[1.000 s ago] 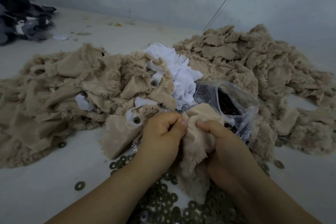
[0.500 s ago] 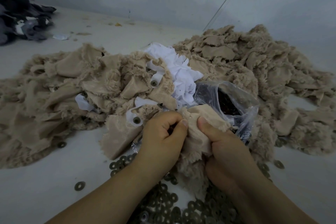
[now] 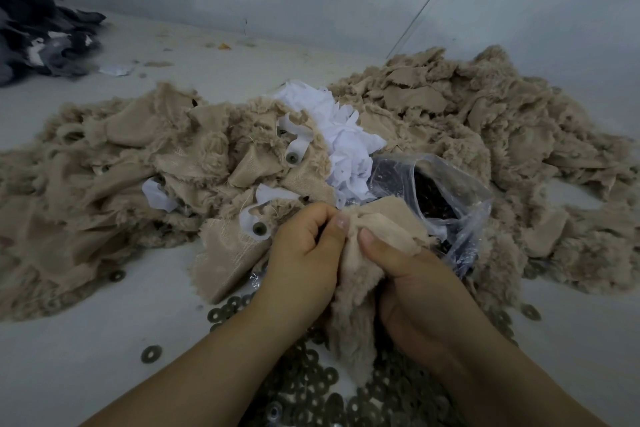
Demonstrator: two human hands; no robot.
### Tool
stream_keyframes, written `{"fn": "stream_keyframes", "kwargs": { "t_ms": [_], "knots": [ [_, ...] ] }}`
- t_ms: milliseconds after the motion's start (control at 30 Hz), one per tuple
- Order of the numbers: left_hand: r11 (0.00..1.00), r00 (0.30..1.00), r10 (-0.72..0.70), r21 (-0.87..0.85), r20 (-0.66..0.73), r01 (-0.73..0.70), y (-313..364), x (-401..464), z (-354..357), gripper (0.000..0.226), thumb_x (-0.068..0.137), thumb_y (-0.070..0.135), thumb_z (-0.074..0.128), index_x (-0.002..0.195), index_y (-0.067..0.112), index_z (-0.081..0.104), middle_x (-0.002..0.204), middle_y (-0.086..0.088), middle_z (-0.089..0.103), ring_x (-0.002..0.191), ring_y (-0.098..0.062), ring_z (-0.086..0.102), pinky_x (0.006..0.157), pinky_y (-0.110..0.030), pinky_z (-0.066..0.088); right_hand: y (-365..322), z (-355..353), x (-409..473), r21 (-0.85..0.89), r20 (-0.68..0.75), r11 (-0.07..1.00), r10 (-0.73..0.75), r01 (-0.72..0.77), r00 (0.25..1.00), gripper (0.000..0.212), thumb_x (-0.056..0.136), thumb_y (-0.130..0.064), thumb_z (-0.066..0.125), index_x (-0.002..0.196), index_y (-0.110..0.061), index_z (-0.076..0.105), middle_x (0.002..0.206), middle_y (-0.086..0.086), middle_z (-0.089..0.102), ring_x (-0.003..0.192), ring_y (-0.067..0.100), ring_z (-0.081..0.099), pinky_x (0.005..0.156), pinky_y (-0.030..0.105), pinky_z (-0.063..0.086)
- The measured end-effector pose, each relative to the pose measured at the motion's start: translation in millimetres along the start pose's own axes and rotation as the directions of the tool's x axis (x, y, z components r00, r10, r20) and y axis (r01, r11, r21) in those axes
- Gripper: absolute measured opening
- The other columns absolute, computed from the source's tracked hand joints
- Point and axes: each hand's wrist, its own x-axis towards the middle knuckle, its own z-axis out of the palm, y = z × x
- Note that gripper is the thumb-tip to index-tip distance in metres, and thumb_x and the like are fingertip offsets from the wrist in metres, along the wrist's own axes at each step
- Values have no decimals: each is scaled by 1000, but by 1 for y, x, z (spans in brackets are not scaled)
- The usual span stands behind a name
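Head cam feed here; I'm using the clear plastic bag [image 3: 474, 218] as my reference point, it sits mid-scene with small dark bits inside. Both hands are just in front of the bag, working one beige fur piece [image 3: 353, 305]; it's bunched between them, top edge right up against the bag's near side, shaggy end hanging down towards the camera.

The left hand [image 3: 304, 253] is at the bag's near left, fingers curled in, thumb pressed onto the fabric's top edge, so it's pinching the cloth; what the tucked fingers are doing I can't tell. The right hand [image 3: 412, 288] is straight in front of the bag, thumb flat on the fabric, other fingers wrapped underneath out of sight; clamped on the same piece.

Around it:
- white scraps [image 3: 346, 146] touching the bag's far left side
- big fur pile [image 3: 104, 166] left of the bag; one piece there carries a white patch with a round dark disc [image 3: 259, 228]
- second fur pile [image 3: 485, 121] behind and right of the bag
- washers [image 3: 311, 388] heaped in front of the bag, under the wrists; a lone washer [image 3: 151, 354] well off to the near left
- dark grey cloth heap [image 3: 34, 31] far behind and left of the bag

All of it sits on a pale table [image 3: 86, 374].
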Motion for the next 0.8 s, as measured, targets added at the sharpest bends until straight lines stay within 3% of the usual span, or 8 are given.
{"fn": "stream_keyframes", "kwargs": {
  "t_ms": [233,433,500,567,633,700,733,800],
  "knots": [
    [989,997,-22,-147,73,33,1,-2,0,20,89,26,65,82,7,65,75,-18,65,66,-19,58,60,-36,52,-2,-4,0,21,-25,1000,8,-7,1000,40,84,-17,62,120,-1,66,115,18,72,108,29,70,89,38,59],
    [954,990,-133,-264,47,141,-4,3,-4,33,94,8,63,63,19,63,66,-13,58,64,-24,53,63,-38,47,0,-7,2,-37,-45,999,-17,15,999,40,81,-15,62,119,-3,68,114,16,73,107,29,70,94,42,55],
    [942,988,-144,-297,58,154,-5,2,-3,31,93,8,63,64,19,64,68,-15,58,66,-25,52,65,-39,46,-6,-6,0,-119,-37,993,-20,15,999,29,84,-15,64,109,-5,73,105,15,76,97,26,74,84,38,59],
    [941,988,-146,-300,53,155,-5,1,-2,30,93,10,63,65,19,65,68,-14,58,66,-25,53,65,-39,47,-19,-9,-1,-352,-80,934,-102,68,992,21,90,-22,65,76,-13,78,75,6,75,64,12,72,54,22,56],
    [940,986,-158,-298,53,167,-6,2,-2,28,91,15,66,64,20,65,67,-12,59,64,-24,52,62,-37,48,-35,-20,5,-634,-159,751,-361,185,919,43,92,-36,64,54,-16,66,54,0,62,45,9,56,44,15,45],
    [940,985,-162,-294,58,172,-6,2,-2,26,90,17,66,64,20,65,66,-12,57,63,-23,50,60,-36,46,-49,-35,14,-841,-91,446,-673,305,734,30,94,-32,64,66,-21,66,62,-2,64,52,5,55,50,10,44],
    [943,985,-158,-286,61,169,-6,1,-1,26,90,16,66,65,19,65,66,-12,56,63,-23,49,60,-35,45,-56,-41,19,-915,-4,279,-727,290,687,15,95,-22,63,82,-22,71,76,-2,70,63,1,60,57,7,44],
    [947,986,-150,-277,65,163,-7,1,-1,24,90,15,65,67,17,65,67,-12,57,64,-22,50,62,-35,45,-62,-56,36,-996,85,-62,-592,60,801,27,96,-8,60,121,-9,68,116,11,71,99,17,67,79,16,44]
  ]
}}
